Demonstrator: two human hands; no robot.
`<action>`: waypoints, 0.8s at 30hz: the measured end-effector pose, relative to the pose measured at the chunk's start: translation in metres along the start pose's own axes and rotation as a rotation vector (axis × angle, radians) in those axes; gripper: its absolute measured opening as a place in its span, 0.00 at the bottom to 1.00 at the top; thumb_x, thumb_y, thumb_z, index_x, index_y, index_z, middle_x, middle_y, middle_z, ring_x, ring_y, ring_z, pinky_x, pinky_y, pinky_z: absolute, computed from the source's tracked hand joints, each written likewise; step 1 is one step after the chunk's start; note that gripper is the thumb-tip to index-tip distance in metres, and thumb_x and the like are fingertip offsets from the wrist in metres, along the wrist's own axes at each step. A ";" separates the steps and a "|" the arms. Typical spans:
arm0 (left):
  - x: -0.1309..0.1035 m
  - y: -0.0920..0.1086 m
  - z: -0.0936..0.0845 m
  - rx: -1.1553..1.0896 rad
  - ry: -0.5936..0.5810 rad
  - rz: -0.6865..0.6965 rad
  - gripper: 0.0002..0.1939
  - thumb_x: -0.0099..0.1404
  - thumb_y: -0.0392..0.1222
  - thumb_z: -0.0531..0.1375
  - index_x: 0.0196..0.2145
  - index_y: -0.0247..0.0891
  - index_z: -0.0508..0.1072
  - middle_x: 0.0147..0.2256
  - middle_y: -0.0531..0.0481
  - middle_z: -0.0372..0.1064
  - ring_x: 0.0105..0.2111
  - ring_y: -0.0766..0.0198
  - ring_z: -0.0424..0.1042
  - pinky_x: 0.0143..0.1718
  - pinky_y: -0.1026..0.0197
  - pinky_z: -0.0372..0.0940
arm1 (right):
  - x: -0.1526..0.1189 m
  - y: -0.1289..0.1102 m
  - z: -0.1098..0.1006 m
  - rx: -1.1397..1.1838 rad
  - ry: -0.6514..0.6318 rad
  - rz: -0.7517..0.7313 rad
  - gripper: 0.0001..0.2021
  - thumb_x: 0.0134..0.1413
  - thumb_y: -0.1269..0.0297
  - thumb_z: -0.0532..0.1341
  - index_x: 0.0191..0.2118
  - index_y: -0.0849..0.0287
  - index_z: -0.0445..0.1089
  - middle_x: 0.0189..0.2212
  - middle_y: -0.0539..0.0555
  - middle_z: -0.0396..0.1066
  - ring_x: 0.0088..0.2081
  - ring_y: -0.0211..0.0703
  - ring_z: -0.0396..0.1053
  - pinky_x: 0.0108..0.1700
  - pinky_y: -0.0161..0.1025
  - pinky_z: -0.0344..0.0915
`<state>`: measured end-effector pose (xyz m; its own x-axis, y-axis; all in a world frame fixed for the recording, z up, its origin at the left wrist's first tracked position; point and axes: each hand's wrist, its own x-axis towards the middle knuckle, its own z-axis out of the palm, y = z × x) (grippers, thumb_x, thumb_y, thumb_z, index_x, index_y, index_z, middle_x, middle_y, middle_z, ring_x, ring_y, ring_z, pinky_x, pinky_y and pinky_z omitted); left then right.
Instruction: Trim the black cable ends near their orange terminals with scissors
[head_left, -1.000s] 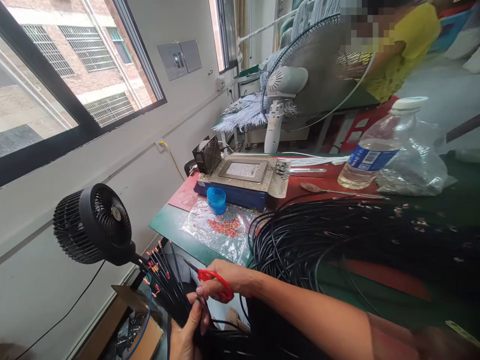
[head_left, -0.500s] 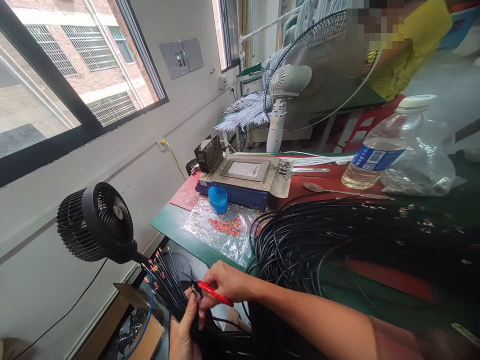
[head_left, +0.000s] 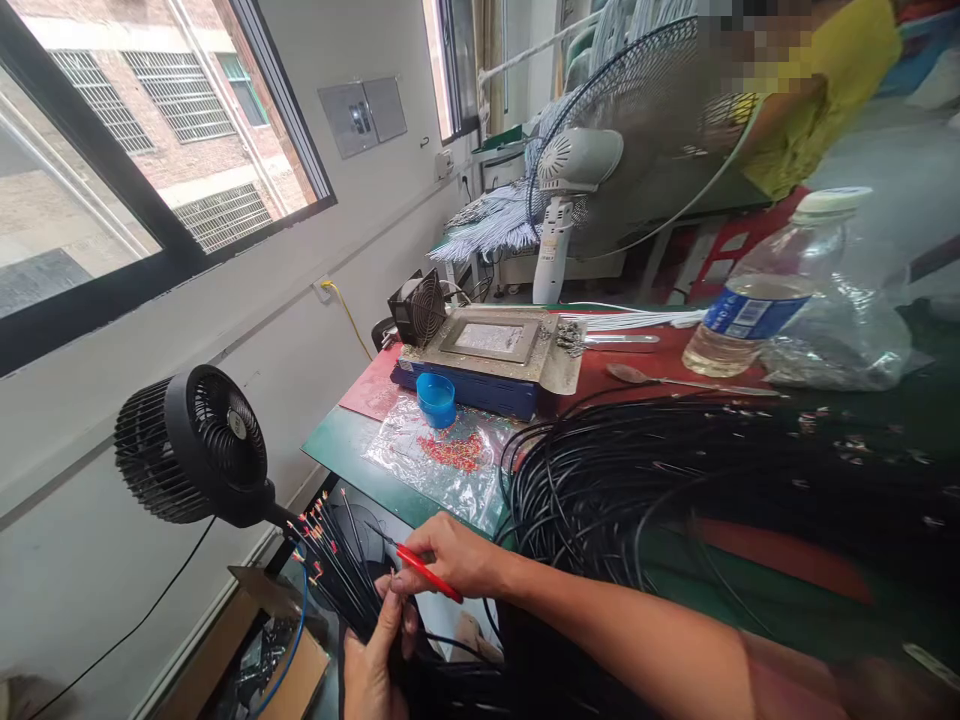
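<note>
My left hand (head_left: 369, 665) is closed around a bundle of black cables (head_left: 349, 570), whose far ends show short red, white and yellowish wires. Its thumb presses near the tip of one cable. My right hand (head_left: 457, 558) grips red-handled scissors (head_left: 426, 572), their thin dark blades pointing up and left. The right fingertips meet the left thumb at that cable tip, and the fine wires between them are too small to make out. More black cables (head_left: 585, 490) lie coiled on the table beside my right forearm.
A plastic sheet (head_left: 390, 440) holds red wire scraps and a blue cup (head_left: 436, 400). Behind stand a blue heating unit (head_left: 472, 388), a bottle (head_left: 750, 320) and a large fan (head_left: 581, 160). A black fan (head_left: 225, 430) and a cardboard box (head_left: 296, 670) are left. Someone in yellow (head_left: 847, 90) sits beyond.
The scissors have swung slightly up, their blades now further from the cable tip. My right fingers have moved in to the cable tip at the left thumb.
</note>
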<state>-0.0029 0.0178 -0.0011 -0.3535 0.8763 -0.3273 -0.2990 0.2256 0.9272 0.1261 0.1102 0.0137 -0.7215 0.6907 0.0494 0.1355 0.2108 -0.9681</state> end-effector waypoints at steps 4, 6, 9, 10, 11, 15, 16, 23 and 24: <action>-0.002 0.004 0.004 -0.032 0.028 0.033 0.10 0.52 0.43 0.61 0.30 0.35 0.68 0.15 0.56 0.60 0.15 0.73 0.54 0.16 0.70 0.47 | 0.001 0.000 0.002 -0.056 0.022 -0.062 0.19 0.41 0.53 0.63 0.17 0.65 0.63 0.14 0.44 0.51 0.19 0.27 0.48 0.20 0.29 0.43; -0.003 0.006 0.006 -0.059 0.039 0.009 0.10 0.52 0.43 0.61 0.30 0.35 0.69 0.14 0.56 0.61 0.15 0.74 0.54 0.15 0.70 0.47 | 0.001 0.000 0.001 0.008 -0.001 -0.039 0.20 0.41 0.51 0.63 0.17 0.65 0.63 0.13 0.44 0.51 0.18 0.27 0.49 0.19 0.28 0.44; -0.003 0.006 0.005 -0.099 0.030 -0.007 0.11 0.49 0.44 0.63 0.29 0.35 0.70 0.17 0.54 0.64 0.16 0.73 0.58 0.14 0.69 0.49 | 0.000 0.000 -0.002 0.220 -0.061 0.051 0.21 0.43 0.48 0.61 0.20 0.64 0.65 0.12 0.44 0.55 0.16 0.27 0.51 0.17 0.28 0.46; -0.002 0.006 0.005 -0.110 0.021 -0.010 0.11 0.48 0.44 0.64 0.28 0.35 0.70 0.19 0.53 0.64 0.16 0.72 0.59 0.14 0.69 0.49 | 0.000 0.000 -0.002 0.299 -0.070 0.079 0.21 0.44 0.47 0.60 0.20 0.64 0.65 0.12 0.44 0.56 0.15 0.27 0.52 0.16 0.28 0.47; -0.002 0.005 0.004 -0.121 0.011 -0.013 0.12 0.47 0.44 0.65 0.28 0.35 0.70 0.20 0.52 0.65 0.17 0.72 0.60 0.14 0.69 0.50 | 0.000 0.000 -0.003 0.369 -0.071 0.099 0.21 0.44 0.47 0.60 0.20 0.64 0.64 0.12 0.45 0.56 0.14 0.27 0.52 0.16 0.27 0.48; -0.001 0.003 0.002 -0.131 -0.013 -0.023 0.12 0.47 0.45 0.65 0.26 0.35 0.70 0.21 0.52 0.64 0.17 0.70 0.62 0.13 0.69 0.51 | 0.002 0.001 -0.002 0.526 -0.080 0.139 0.21 0.41 0.47 0.62 0.19 0.64 0.63 0.11 0.44 0.57 0.12 0.27 0.52 0.14 0.27 0.48; -0.001 0.003 0.002 -0.132 -0.014 -0.028 0.12 0.48 0.45 0.64 0.26 0.35 0.70 0.21 0.52 0.64 0.17 0.70 0.62 0.13 0.69 0.52 | 0.002 0.002 -0.002 0.539 -0.086 0.147 0.21 0.40 0.48 0.63 0.20 0.64 0.63 0.11 0.44 0.58 0.12 0.27 0.52 0.14 0.27 0.47; -0.005 0.006 0.006 -0.189 -0.005 -0.016 0.07 0.51 0.41 0.61 0.28 0.35 0.71 0.19 0.54 0.65 0.16 0.73 0.61 0.12 0.72 0.50 | 0.001 0.004 -0.002 0.541 -0.108 0.149 0.20 0.37 0.51 0.66 0.19 0.64 0.62 0.12 0.44 0.58 0.13 0.26 0.53 0.14 0.26 0.47; -0.004 0.006 0.006 -0.179 -0.015 -0.019 0.07 0.52 0.41 0.61 0.26 0.35 0.71 0.19 0.54 0.64 0.16 0.73 0.61 0.12 0.72 0.50 | 0.000 0.004 -0.002 0.536 -0.111 0.158 0.20 0.37 0.51 0.66 0.19 0.64 0.62 0.12 0.44 0.58 0.13 0.26 0.53 0.14 0.26 0.47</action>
<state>0.0021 0.0179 0.0067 -0.3334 0.8792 -0.3403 -0.4589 0.1639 0.8732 0.1280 0.1130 0.0100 -0.7916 0.6020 -0.1043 -0.0951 -0.2901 -0.9523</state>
